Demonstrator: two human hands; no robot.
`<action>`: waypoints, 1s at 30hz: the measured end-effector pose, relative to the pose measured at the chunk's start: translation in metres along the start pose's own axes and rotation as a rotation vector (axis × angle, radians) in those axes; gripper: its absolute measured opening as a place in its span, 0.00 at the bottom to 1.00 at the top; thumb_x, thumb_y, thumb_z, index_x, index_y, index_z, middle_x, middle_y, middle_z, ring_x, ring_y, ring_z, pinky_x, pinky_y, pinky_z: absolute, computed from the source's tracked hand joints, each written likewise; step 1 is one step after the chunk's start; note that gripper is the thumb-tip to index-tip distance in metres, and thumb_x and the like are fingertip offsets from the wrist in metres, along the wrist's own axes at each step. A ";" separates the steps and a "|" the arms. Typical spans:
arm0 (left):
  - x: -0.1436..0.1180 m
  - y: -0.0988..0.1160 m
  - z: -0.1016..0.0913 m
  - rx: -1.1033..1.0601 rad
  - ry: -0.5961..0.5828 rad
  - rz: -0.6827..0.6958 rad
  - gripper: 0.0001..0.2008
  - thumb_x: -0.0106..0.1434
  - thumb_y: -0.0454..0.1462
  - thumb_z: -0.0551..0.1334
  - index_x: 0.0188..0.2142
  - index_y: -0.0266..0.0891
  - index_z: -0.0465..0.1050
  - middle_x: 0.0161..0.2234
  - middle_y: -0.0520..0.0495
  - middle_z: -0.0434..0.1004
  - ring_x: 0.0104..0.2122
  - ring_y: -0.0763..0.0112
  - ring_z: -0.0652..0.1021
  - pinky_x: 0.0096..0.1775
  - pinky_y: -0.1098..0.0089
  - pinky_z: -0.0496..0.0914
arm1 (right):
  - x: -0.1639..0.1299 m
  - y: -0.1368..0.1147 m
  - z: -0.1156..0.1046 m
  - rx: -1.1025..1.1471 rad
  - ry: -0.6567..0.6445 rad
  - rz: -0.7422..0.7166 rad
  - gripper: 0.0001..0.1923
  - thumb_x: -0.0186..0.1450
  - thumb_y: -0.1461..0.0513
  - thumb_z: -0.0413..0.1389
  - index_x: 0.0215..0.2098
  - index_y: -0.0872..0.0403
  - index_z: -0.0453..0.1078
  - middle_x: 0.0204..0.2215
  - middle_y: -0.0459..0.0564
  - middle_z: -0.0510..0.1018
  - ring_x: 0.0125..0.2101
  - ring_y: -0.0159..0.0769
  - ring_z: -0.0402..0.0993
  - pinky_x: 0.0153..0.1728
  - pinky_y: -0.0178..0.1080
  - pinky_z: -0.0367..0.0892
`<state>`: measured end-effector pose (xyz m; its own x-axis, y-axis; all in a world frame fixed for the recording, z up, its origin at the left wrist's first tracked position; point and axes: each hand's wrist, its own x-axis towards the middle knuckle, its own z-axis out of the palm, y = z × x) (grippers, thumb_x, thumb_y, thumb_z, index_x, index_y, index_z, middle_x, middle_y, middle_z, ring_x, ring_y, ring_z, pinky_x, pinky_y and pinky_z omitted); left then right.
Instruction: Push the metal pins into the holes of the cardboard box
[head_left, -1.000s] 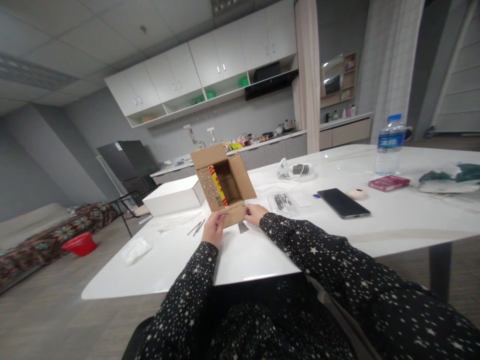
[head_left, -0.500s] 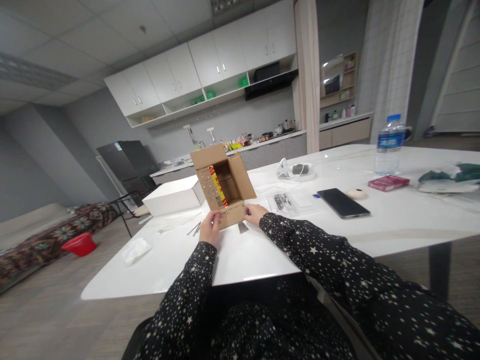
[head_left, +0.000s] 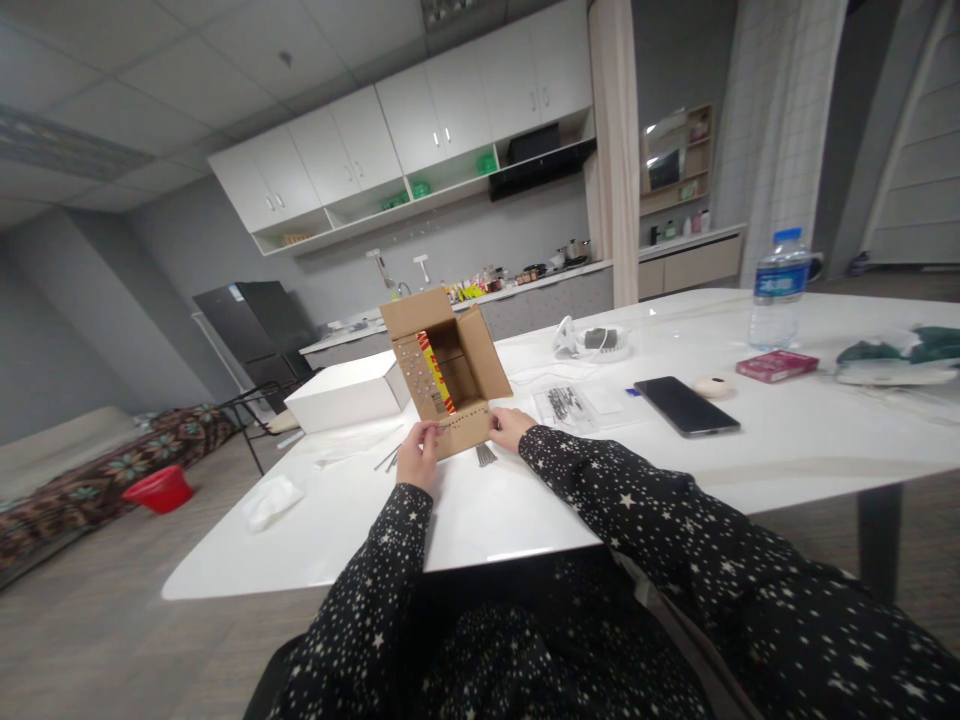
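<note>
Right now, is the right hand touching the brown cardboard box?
Touching. The head view shows the right hand with its fingertips pressed on the near right corner of the cardboard box, no gap visible between them.

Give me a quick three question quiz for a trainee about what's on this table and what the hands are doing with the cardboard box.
1. True or false: the cardboard box stands with its flaps open.
2. Which hand is at the near left corner of the box: the left hand or the right hand?
3. Multiple choice: what lies on the white table just right of the right hand? A) a red bowl B) a clear bag of dark nails C) a pair of scissors

Key:
1. True
2. The left hand
3. B
</note>
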<state>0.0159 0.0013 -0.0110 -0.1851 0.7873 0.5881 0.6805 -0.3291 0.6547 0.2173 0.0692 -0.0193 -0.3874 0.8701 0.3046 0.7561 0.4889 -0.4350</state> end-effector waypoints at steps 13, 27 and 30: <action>0.000 -0.002 0.000 0.003 0.017 0.010 0.11 0.62 0.41 0.53 0.38 0.40 0.70 0.33 0.46 0.79 0.29 0.69 0.76 0.31 0.70 0.68 | 0.001 0.002 0.002 -0.012 -0.001 -0.007 0.08 0.59 0.61 0.52 0.36 0.53 0.70 0.35 0.50 0.77 0.35 0.36 0.72 0.33 0.34 0.60; 0.000 -0.001 0.000 0.042 0.007 -0.014 0.11 0.60 0.42 0.55 0.37 0.40 0.71 0.33 0.46 0.79 0.29 0.68 0.76 0.31 0.69 0.67 | 0.000 0.001 0.001 -0.003 0.011 -0.007 0.07 0.59 0.61 0.53 0.35 0.53 0.69 0.34 0.50 0.77 0.36 0.36 0.72 0.33 0.34 0.60; 0.000 0.001 0.000 0.027 0.027 -0.006 0.10 0.59 0.42 0.56 0.36 0.40 0.69 0.33 0.47 0.78 0.29 0.69 0.75 0.31 0.70 0.67 | 0.000 0.001 0.001 -0.004 0.008 -0.005 0.07 0.59 0.61 0.53 0.35 0.53 0.69 0.35 0.50 0.77 0.36 0.36 0.72 0.34 0.34 0.60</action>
<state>0.0164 0.0010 -0.0109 -0.2079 0.7748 0.5970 0.6983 -0.3098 0.6453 0.2168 0.0699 -0.0205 -0.3870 0.8670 0.3137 0.7563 0.4932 -0.4299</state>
